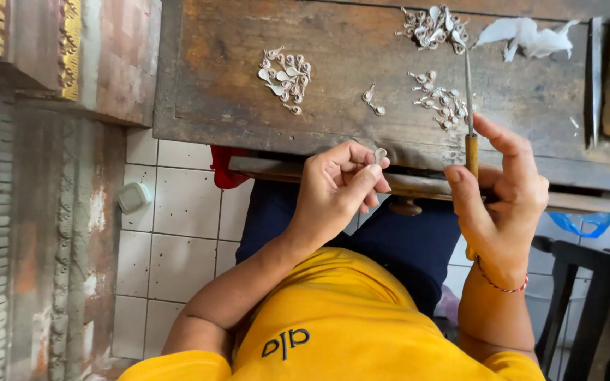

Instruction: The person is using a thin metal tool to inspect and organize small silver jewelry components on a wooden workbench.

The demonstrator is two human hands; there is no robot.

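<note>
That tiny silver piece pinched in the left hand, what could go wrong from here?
1. The small silver piece is held only at the fingertips of the left hand, out past the bench edge; a slip could drop it to the tiled floor.
2. The file in the right hand works close to those fingers and could nick them.
3. Its tip sits near a pile of silver pieces and might scatter them.

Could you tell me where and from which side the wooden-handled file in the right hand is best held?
Probably by the wooden handle, from its right side, as the right hand grips it. The file stands upright, its thin metal blade pointing away over the workbench, too slim to grip firmly.
</note>
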